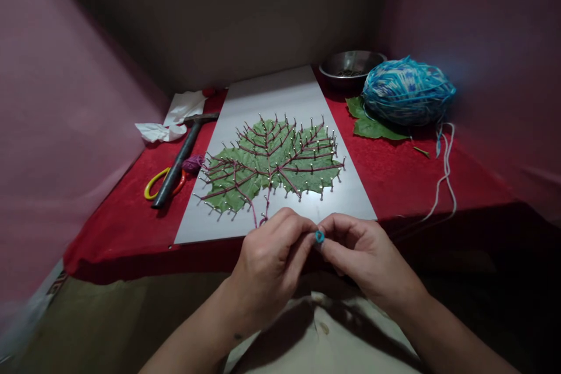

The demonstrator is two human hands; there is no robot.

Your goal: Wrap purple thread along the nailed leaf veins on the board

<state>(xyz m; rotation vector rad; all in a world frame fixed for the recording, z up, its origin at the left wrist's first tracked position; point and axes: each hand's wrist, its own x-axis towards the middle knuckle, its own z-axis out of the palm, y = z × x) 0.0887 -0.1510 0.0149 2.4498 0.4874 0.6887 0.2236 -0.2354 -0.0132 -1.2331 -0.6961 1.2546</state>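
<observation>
My left hand point(274, 254) and my right hand point(366, 254) meet just past the near edge of a white board point(280, 90). Between their pinched fingertips is a small loop of blue yarn point(319, 237), held by both. Beyond my hands, a large green leaf point(245, 187) lies on the board with many nails standing along its outline and veins. Purple yarn point(311, 169) runs between the nails over the veins, and a loose end trails toward my left hand.
A hammer point(177, 166) lies left of the board over yellow and red scissors point(151, 184), near a purple yarn ball point(193, 163) and crumpled white paper point(162, 132). At the right are a metal bowl point(350, 61), a blue yarn skein point(407, 92) and another leaf point(377, 128).
</observation>
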